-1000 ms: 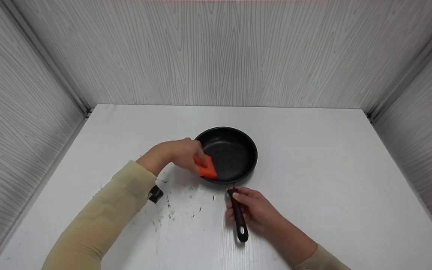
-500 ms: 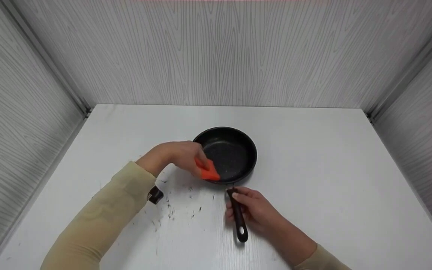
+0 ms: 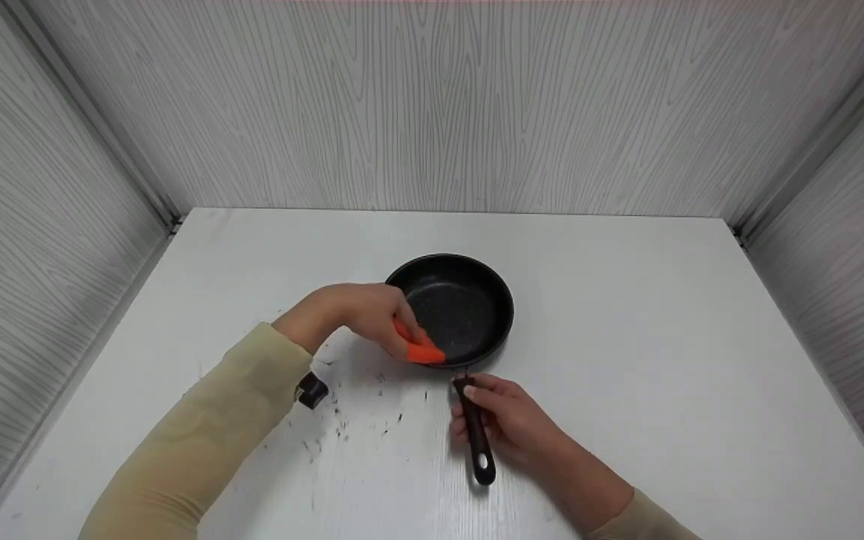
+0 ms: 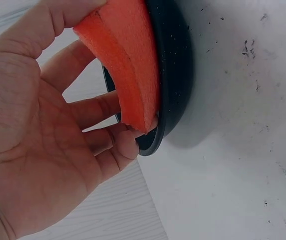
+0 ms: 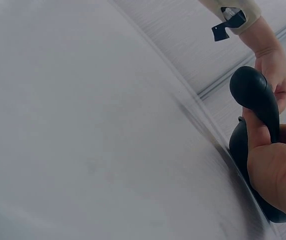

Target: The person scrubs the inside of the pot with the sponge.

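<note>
A black frying pan (image 3: 462, 307) sits on the white table, its handle (image 3: 481, 450) pointing toward me. My right hand (image 3: 511, 416) grips that handle near the pan, thumb on top; in the right wrist view the same hand (image 5: 278, 170) appears at the right edge. My left hand (image 3: 376, 311) reaches over the pan's left rim and pinches an orange sponge (image 3: 424, 351) against the near-left inside wall. Seen from the left wrist, the sponge (image 4: 127, 55) is bent over the pan's rim (image 4: 158, 110), with the thumb on one side and fingers behind.
Dark crumbs and smudges (image 3: 338, 424) are scattered on the table (image 3: 664, 360) left of the handle. A small black device (image 3: 312, 390) shows beside the left sleeve (image 3: 222, 420). Wood-grain panels (image 3: 439, 105) enclose the table at the back and sides.
My left hand has slid the sponge a little right and toward me along the pan's near-left wall. The pan has shifted only slightly left; my right hand has kept its place on the handle.
</note>
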Available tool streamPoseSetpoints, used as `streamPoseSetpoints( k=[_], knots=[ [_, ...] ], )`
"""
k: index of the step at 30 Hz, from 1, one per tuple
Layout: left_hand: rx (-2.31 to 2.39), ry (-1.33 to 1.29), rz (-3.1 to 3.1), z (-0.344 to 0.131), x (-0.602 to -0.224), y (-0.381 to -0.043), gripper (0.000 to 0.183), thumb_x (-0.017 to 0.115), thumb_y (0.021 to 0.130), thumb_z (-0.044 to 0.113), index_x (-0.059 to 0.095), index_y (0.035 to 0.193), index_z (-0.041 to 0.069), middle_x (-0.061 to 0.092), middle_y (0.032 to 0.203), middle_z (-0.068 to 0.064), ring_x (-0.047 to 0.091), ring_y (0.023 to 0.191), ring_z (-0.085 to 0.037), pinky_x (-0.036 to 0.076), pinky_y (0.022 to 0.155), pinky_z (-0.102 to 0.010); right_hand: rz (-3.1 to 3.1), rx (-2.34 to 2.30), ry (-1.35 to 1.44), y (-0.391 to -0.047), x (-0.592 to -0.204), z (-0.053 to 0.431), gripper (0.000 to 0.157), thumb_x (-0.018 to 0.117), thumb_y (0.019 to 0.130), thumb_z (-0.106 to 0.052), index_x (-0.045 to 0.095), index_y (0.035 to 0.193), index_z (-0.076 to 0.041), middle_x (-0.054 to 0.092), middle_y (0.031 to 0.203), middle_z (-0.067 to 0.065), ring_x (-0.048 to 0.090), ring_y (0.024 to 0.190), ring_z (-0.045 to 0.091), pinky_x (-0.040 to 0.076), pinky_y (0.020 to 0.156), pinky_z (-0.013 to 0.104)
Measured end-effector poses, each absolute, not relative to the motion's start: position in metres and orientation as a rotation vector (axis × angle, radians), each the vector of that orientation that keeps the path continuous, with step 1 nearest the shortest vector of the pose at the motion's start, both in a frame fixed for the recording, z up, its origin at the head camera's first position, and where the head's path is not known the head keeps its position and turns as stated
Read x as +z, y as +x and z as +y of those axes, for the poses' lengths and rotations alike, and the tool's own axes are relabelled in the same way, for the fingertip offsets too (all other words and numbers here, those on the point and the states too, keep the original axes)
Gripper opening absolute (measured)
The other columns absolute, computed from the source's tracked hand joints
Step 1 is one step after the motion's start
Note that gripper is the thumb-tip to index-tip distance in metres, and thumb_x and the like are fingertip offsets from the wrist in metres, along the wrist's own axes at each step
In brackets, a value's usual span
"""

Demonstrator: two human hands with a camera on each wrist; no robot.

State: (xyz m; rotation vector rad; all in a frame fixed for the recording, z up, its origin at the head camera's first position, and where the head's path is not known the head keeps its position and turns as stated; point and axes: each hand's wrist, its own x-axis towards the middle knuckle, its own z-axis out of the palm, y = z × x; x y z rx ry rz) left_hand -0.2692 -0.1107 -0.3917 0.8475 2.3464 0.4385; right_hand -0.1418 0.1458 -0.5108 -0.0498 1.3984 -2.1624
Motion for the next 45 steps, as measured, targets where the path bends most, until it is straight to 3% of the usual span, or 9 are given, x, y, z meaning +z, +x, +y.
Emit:
streamPoseSetpoints(
  k=[13, 23, 37, 45],
  knots=[
    [0.594, 0.845, 2.245, -0.108, -0.398, -0.269, 0.032, 0.075, 0.088, 0.026, 0.083, 0.118, 0.035, 0.076, 0.099, 0.007, 0.057, 0.086, -0.014, 0.047, 0.076, -0.034, 1.384, -2.155, -0.053, -0.141, -0.509, 0.146, 0.036, 0.054, 0.11, -0.01, 0.049, 0.137, 0.014, 0.073, 0.095, 0.013, 0.077, 0.077, 0.021, 0.064, 0.077, 0.039],
    [0.724, 0.886, 2.176, -0.095, -0.411, -0.271, 0.043, 0.071, 0.085, 0.019, 0.08, 0.126, 0.028, 0.073, 0.105, 0.005, 0.058, 0.091, -0.014, 0.05, 0.078, -0.032, 1.34, -2.168, -0.098, -0.141, -0.512, 0.147, 0.031, 0.054, 0.11, -0.011, 0.054, 0.131, 0.013, 0.07, 0.094, 0.013, 0.076, 0.077, 0.021, 0.063, 0.077, 0.038],
    [0.848, 0.922, 2.21, -0.077, -0.436, -0.273, 0.044, 0.075, 0.086, 0.023, 0.078, 0.128, 0.035, 0.07, 0.115, 0.008, 0.058, 0.103, -0.016, 0.046, 0.09, -0.035, 1.355, -2.158, -0.075, -0.141, -0.512, 0.15, 0.035, 0.056, 0.109, -0.011, 0.053, 0.135, 0.013, 0.071, 0.095, 0.012, 0.076, 0.078, 0.022, 0.063, 0.079, 0.039],
    [0.915, 0.958, 2.26, -0.068, -0.447, -0.271, 0.041, 0.077, 0.086, 0.023, 0.077, 0.126, 0.031, 0.069, 0.114, 0.006, 0.058, 0.099, -0.018, 0.046, 0.086, -0.035, 1.359, -2.151, -0.054, -0.139, -0.512, 0.15, 0.033, 0.056, 0.11, -0.011, 0.054, 0.134, 0.011, 0.071, 0.094, 0.012, 0.076, 0.077, 0.022, 0.063, 0.078, 0.039]
  ],
)
